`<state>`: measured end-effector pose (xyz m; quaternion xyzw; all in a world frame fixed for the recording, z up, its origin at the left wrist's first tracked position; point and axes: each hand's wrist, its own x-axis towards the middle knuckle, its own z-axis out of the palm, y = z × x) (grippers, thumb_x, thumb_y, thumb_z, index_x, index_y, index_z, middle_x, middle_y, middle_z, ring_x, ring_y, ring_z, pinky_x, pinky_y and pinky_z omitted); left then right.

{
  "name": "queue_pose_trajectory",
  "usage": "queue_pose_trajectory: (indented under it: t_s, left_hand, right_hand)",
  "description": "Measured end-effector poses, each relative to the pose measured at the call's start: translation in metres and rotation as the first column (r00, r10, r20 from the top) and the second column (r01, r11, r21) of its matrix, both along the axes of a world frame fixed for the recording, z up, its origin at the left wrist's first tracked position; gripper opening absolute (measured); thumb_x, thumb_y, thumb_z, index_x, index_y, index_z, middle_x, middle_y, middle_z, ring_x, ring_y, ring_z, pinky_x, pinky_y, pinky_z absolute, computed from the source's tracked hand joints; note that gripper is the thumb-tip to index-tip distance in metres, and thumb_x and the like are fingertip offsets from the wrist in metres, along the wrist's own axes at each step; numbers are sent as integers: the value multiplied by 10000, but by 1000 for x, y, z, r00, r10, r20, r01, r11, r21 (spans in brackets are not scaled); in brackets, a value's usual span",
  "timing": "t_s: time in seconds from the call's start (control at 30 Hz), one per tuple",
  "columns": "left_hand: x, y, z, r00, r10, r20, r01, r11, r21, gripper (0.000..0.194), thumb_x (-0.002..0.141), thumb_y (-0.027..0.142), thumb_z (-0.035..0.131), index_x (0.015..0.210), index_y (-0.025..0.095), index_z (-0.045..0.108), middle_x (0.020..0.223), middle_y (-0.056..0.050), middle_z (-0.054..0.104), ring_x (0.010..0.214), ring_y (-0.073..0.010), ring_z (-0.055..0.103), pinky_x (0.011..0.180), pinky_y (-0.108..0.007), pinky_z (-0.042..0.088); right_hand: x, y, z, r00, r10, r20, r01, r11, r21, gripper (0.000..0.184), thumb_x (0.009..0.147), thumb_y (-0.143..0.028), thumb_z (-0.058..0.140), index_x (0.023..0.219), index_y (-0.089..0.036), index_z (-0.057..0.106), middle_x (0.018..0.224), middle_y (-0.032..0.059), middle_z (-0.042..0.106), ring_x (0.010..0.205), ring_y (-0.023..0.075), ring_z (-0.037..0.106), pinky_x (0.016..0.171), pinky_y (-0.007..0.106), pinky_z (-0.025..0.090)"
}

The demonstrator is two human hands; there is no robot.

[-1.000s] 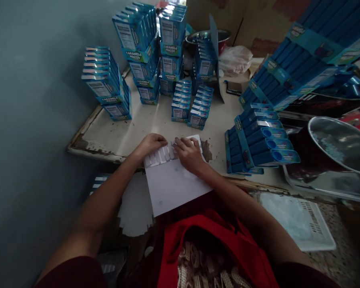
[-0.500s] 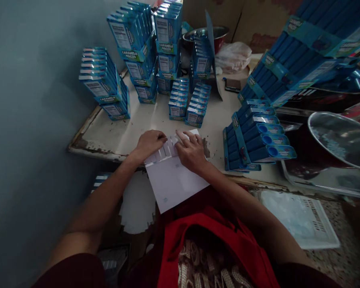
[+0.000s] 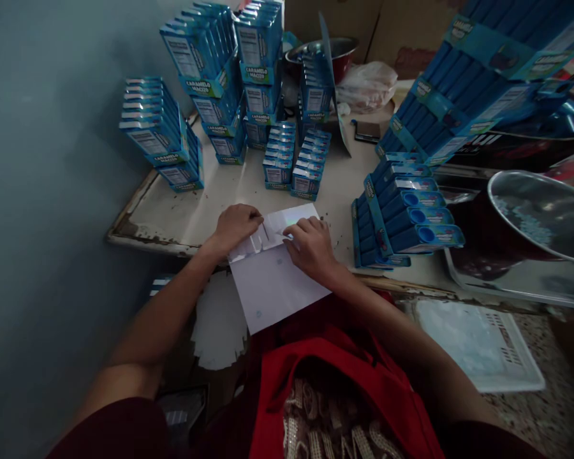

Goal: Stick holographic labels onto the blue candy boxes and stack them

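A white sheet (image 3: pixel 282 287) lies at the table's front edge and juts out over my lap. Shiny clear strips (image 3: pixel 258 241) with thin dark lines run across its upper part. My left hand (image 3: pixel 238 226) rests on the sheet's upper left, its fingers closed and thumb and fingertips together beside the strips. Over the upper right of the sheet, my right hand (image 3: pixel 310 248) is closed in a pinch, the other fingers curled. What either pinch holds, if anything, is too small to make out.
Stacks of blue candy boxes (image 3: pixel 215 83) stand along the back and left. At right, more blue packs (image 3: pixel 397 210) lean beside a metal bowl (image 3: pixel 540 217) with small light-blue pieces. A phone-like dark object (image 3: pixel 367 131) lies behind. Below sits a white plastic tray (image 3: pixel 483 344).
My right hand has drawn slightly back from the sheet's top, its fingers now curled into a pinch, uncovering more of the upper right. My left hand stays at the upper left.
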<state>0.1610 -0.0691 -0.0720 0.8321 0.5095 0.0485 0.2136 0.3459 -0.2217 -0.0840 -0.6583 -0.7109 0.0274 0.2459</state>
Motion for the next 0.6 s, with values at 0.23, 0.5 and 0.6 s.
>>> queue_pose_trajectory:
  t_s: [0.23, 0.5, 0.6]
  left_hand:
    - [14, 5, -7, 965, -48, 259, 10, 989, 147, 362, 966, 389, 678, 1217, 177, 831, 1320, -178, 801, 1297, -376, 689, 1149, -482, 491]
    - [38, -62, 20, 569, 175, 804, 378, 812, -445, 830, 768, 930, 733, 1063, 155, 783, 1020, -161, 826, 926, -290, 794, 856, -413, 642]
    - [46, -78, 23, 556, 233, 798, 335, 816, -472, 709, 577, 690, 1013, 988, 176, 751, 948, -105, 823, 857, -241, 780, 797, -352, 632]
  right_hand:
    - [23, -22, 45, 766, -187, -615, 99, 980, -175, 136, 941, -376, 746, 935, -241, 760, 624, -50, 573, 605, 149, 517, 616, 302, 342]
    - [52, -40, 72, 567, -207, -797, 67, 976, -206, 413, 816, -594, 853, 875, -201, 742, 597, -55, 500, 581, 115, 420, 561, 289, 290]
    - [55, -46, 73, 563, -219, -797, 80, 974, -211, 405, 810, -587, 855, 868, -204, 736, 594, -44, 536, 578, 117, 442, 555, 285, 283]
